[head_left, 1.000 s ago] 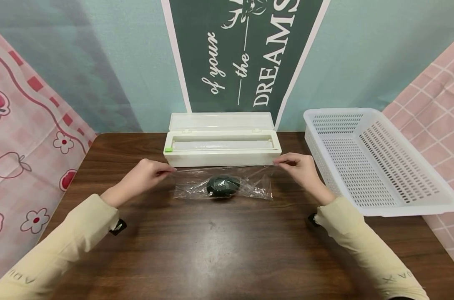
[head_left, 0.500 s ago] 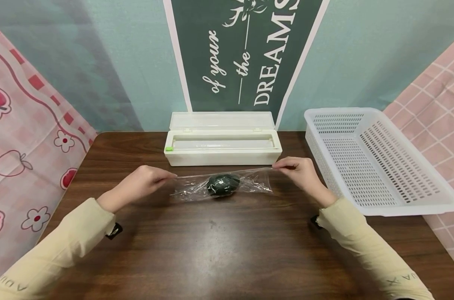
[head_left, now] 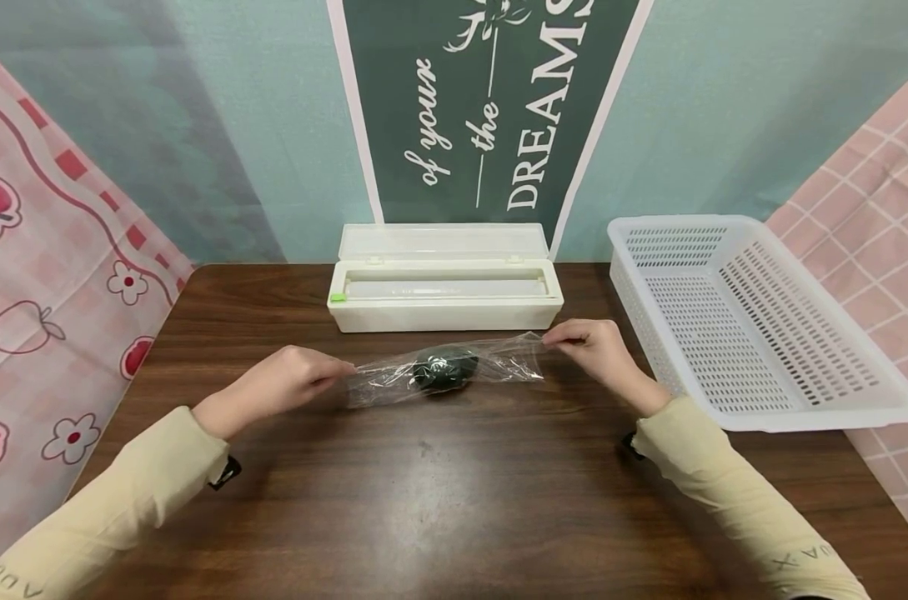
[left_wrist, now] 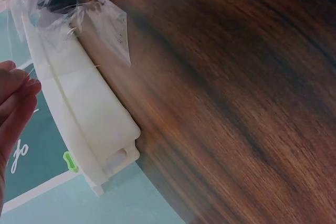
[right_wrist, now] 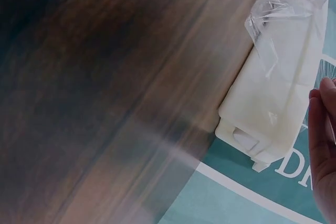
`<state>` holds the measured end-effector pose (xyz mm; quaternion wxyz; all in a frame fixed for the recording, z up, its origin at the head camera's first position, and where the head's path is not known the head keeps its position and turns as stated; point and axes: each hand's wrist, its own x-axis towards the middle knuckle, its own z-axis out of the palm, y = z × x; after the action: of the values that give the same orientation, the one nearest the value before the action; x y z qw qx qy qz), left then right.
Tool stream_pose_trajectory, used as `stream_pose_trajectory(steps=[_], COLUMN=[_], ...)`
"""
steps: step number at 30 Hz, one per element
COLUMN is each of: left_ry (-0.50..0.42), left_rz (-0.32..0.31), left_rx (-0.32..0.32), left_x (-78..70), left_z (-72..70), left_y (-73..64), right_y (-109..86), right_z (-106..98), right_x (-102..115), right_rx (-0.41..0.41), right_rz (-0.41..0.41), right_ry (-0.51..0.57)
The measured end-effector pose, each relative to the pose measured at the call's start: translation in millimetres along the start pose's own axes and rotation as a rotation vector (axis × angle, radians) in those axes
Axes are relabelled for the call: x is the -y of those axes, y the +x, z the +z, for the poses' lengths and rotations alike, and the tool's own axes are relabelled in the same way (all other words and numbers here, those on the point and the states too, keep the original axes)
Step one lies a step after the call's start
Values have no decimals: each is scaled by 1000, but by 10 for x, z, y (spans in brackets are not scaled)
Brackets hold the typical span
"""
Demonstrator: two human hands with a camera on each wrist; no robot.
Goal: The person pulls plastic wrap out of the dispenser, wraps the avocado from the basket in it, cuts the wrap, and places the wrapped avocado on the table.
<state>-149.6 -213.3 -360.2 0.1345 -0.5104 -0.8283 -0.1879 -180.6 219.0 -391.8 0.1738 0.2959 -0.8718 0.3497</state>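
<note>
a white box [head_left: 446, 317] stands on a brown wooden table [head_left: 423, 517], its clear lid [head_left: 443, 242] raised at the back, a pale roll [head_left: 446, 288] inside and a green tab [head_left: 338, 297] at the left end of its front edge. just in front of the box, near its middle, a dark green rounded object [head_left: 442, 371] shows through crumpled clear film [head_left: 517, 364]; whether the film goes all the way round it, i cannot tell. the left hand [head_left: 288, 379], in front of the box's left end, pinches one end of the film between thumb and fingers. the right hand [head_left: 594, 348], near the box's front right corner, pinches the other end the same way. well to the right of the box sits a white perforated basket [head_left: 799, 422]. behind the box hangs a dark green panel [head_left: 454, 187] with white lettering.
</note>
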Motion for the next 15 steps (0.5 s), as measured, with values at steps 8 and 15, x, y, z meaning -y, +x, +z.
stream_pose_trajectory(steps=[8, 15], left_ry=[0, 18], left_rz=[45, 37], left_rx=[23, 65], left_x=[-40, -35], left_z=[73, 159], left_y=[-15, -41], right_y=[-33, -69], right_z=[16, 37], right_x=[-25, -30], right_rx=[25, 88], right_rz=[-2, -21], right_ry=[-20, -45])
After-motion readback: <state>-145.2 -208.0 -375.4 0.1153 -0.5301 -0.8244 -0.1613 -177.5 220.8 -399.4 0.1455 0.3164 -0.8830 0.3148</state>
